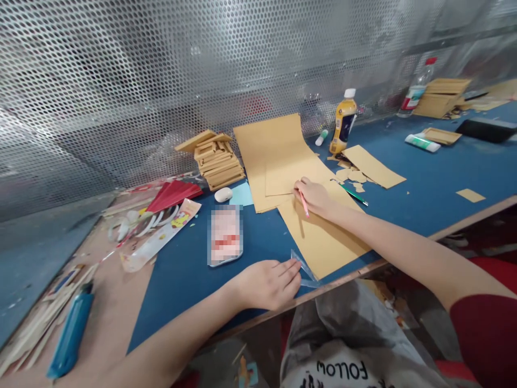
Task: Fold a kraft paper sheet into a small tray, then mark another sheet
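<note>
On worktop (264, 234), right hand (317, 198): pinching pink pen (304, 205), long axis slanting nearward
Left hand (264, 284): spread flat, touching clear triangle (310, 283)

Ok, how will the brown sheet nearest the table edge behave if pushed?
The brown sheet looks thin, so it would probably bend. It lies flat, so it should likely slide rather than roll. The right hand over it might hold it back.

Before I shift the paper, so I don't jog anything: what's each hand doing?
Left hand: touching the clear set square; thumb hidden, so its grip can't be told.
Right hand: closed, holding the pink pen.
</note>
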`<state>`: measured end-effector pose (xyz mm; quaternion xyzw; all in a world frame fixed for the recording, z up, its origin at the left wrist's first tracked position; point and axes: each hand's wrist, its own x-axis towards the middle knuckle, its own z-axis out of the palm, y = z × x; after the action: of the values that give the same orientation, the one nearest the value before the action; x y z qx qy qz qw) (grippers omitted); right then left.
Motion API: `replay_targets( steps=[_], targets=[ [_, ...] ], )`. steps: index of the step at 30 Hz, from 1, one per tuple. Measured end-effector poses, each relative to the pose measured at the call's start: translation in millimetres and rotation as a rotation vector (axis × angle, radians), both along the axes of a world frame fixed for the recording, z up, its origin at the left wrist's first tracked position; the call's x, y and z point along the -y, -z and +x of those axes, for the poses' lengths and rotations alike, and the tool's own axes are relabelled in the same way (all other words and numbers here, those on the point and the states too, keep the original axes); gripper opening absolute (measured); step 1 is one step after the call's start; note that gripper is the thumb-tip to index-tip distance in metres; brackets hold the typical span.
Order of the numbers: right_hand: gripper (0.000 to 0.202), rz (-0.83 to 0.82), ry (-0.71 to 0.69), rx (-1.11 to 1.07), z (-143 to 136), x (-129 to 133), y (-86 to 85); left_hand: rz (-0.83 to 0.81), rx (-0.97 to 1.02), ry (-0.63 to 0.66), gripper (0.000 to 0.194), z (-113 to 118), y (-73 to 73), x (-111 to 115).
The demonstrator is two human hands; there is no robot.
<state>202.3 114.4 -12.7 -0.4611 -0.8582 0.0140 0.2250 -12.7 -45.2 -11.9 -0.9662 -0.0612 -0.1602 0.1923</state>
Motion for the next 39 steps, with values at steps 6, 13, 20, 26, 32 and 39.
replay_targets(
  steps=[6, 13, 20, 26, 32, 39],
  targets=[
    [0.023, 0.038, 0.000, -0.024, -10, -15, -0.7, 0.014, 0.027, 0.013, 0.019, 1, -4.2, -1],
    [0.036, -0.195, -0.113, -0.243, -6, 20, -22.6, -0.010, 0.081, 0.005, 0.023, 3, -8.5, -2],
    [0.016, -0.684, -0.172, -0.674, -1, 59, -2.9, -0.102, 0.074, -0.008, 0.025, -5, -16.3, -8],
    [0.017, -0.809, -0.181, -0.791, -3, 65, 4.3, -0.180, 0.168, -0.055, 0.028, -9, -16.2, -12],
    [0.025, -0.780, -0.087, -0.719, -3, 69, 1.1, -0.187, 0.186, -0.071, 0.022, -5, -15.1, -11],
    [0.029, -0.772, -0.126, -0.741, -4, 70, 8.4, -0.225, 0.103, -0.088, 0.030, -5, -19.9, -12]
  ],
)
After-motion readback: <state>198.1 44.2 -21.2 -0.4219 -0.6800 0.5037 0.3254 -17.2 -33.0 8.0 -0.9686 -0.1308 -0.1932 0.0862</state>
